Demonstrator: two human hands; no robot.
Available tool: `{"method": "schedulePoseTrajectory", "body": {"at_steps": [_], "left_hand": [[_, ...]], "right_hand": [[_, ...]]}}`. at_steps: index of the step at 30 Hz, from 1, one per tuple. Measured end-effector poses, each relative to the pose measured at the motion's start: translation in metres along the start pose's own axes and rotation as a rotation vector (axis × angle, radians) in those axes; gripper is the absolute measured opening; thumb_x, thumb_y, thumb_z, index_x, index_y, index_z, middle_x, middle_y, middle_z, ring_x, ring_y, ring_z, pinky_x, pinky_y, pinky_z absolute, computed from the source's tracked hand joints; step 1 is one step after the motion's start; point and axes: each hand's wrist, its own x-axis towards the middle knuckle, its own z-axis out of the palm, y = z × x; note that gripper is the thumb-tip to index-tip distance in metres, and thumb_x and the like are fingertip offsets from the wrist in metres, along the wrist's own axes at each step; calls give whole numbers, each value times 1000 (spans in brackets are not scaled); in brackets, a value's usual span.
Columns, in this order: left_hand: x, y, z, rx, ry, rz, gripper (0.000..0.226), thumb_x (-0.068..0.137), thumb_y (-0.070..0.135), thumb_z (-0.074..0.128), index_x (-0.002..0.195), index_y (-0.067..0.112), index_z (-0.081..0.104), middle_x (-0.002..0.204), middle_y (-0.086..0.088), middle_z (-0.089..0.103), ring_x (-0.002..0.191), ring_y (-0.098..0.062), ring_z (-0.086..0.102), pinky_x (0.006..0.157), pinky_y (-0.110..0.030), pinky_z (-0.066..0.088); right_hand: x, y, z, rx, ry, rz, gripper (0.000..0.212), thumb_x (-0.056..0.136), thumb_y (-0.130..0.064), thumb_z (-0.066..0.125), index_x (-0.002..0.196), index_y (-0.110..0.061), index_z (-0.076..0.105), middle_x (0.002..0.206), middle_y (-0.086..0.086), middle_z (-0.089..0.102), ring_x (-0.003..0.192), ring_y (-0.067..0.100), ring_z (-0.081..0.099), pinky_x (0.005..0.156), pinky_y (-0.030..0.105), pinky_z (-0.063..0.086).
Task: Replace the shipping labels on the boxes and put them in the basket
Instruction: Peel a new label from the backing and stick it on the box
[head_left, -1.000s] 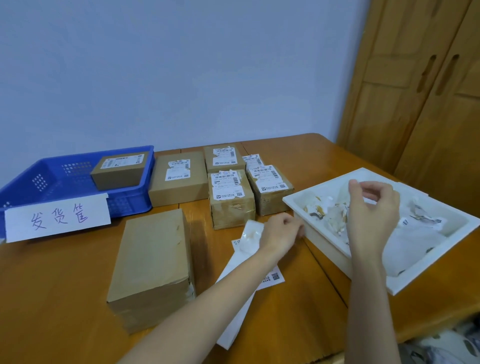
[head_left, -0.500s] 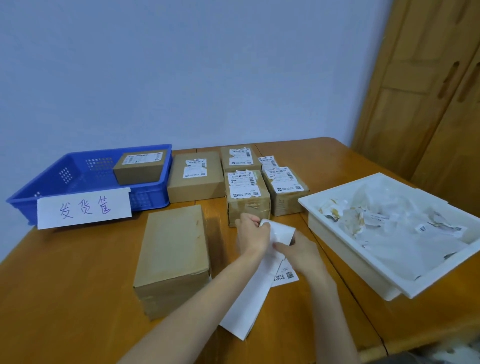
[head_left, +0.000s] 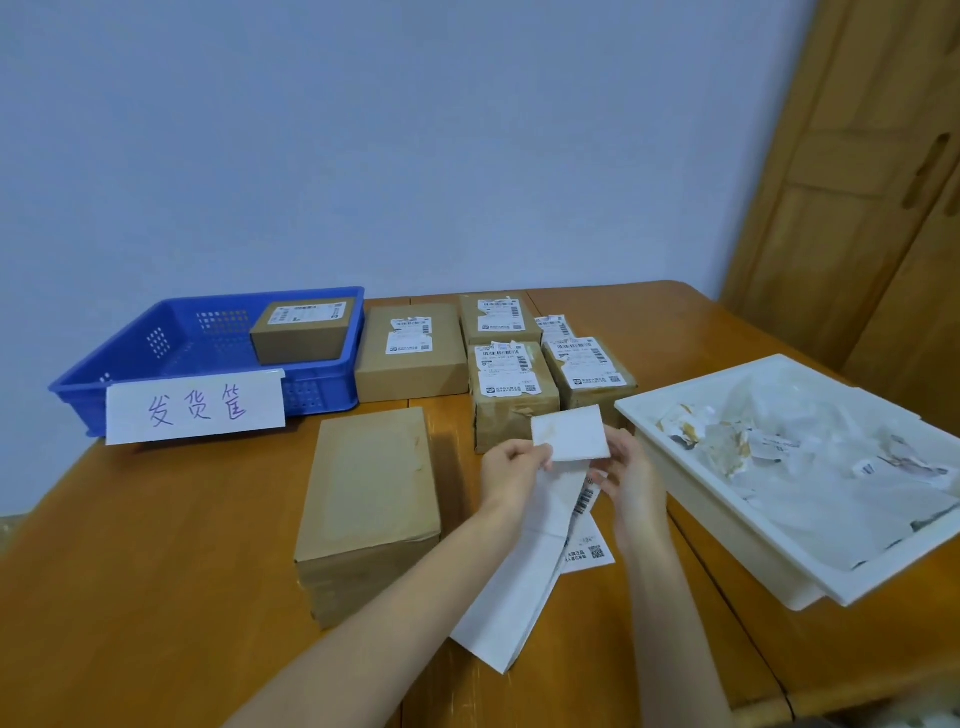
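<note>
Both hands are working the label strip (head_left: 524, 566): left hand (head_left: 511, 470) pinching its raised end, right hand (head_left: 631, 475) gripping alongside. The bare box (head_left: 371, 506) is lying just left, long axis running away, nearer the left hand.

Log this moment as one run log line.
left hand + right hand: peeling label strip | bare box waiting | basket: one box

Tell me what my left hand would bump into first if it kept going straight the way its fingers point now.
The left hand points toward the right hand, across the label strip both pinch. It would likely meet the right hand first, then the white tray; depth is unclear.
</note>
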Motion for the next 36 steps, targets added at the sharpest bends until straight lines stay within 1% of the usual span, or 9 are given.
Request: {"method": "schedulePoseTrajectory", "body": {"at_steps": [3, 6, 12, 15, 17, 19, 27, 32, 36], "left_hand": [[-2, 4, 0, -95, 4, -21, 17, 97, 16, 60, 81, 16, 62, 73, 1, 54, 67, -12, 42, 66, -23, 38], [-2, 8, -1, -162, 7, -32, 13, 98, 17, 59, 86, 18, 65, 71, 1, 55, 63, -10, 42, 58, -20, 37], [-2, 9, -2, -128, 8, 7, 18, 95, 20, 65, 79, 10, 67, 66, 2, 54, 62, -10, 43, 57, -18, 38], [-3, 9, -5, -131, 18, 38, 16, 93, 20, 68, 82, 8, 70, 64, 3, 56, 62, -11, 45, 60, -19, 39], [-3, 8, -7, -149, 5, 54, 18, 92, 25, 70, 86, 7, 72, 66, 3, 59, 62, -10, 47, 61, -19, 41], [-6, 9, -8, -182, -17, 47, 19, 94, 28, 67, 87, 11, 73, 68, 4, 64, 61, -7, 50, 59, -17, 43], [-8, 9, -11, -222, -21, 67, 17, 94, 9, 62, 85, 17, 73, 73, 1, 71, 59, -7, 58, 57, -18, 47], [-6, 5, -12, -175, -24, 98, 19, 94, 9, 62, 84, 19, 74, 66, 9, 68, 60, -5, 56, 60, -18, 47], [-4, 3, -10, -160, -18, 116, 18, 95, 11, 62, 87, 22, 74, 79, 4, 71, 67, -9, 56, 61, -19, 46]], "right_hand": [[6, 10, -6, -301, 1, -204, 28, 88, -11, 51, 103, -27, 68, 123, 4, 56, 106, 15, 55, 79, 23, 44], [1, 16, -13, -463, 55, -276, 39, 89, -1, 53, 119, -24, 64, 130, 1, 49, 113, 12, 46, 91, 29, 39], [-3, 19, -13, -563, -3, -490, 74, 80, -23, 78, 142, -40, 41, 148, -12, 38, 137, 15, 33, 109, 41, 36], [-9, 15, -9, -691, -30, -629, 50, 78, -30, 78, 120, -48, 58, 143, -16, 39, 134, 8, 27, 108, 44, 36], [-10, 15, -7, -735, -19, -668, 24, 77, -36, 78, 98, -45, 67, 130, -20, 49, 124, 4, 31, 103, 45, 38], [-11, 15, -5, -722, -6, -676, 13, 79, -36, 76, 90, -39, 70, 113, -21, 56, 114, 3, 36, 99, 44, 39], [-18, 12, -2, -651, -36, -581, 15, 81, -29, 75, 92, -36, 66, 103, -19, 60, 111, 10, 47, 97, 50, 41], [-24, 8, -1, -637, -61, -549, 28, 70, -60, 66, 92, -43, 63, 101, -24, 60, 106, 1, 53, 96, 49, 44], [-21, 8, -7, -688, -35, -526, 35, 75, -31, 76, 104, -40, 58, 109, -21, 57, 110, 5, 51, 98, 48, 44]]}}
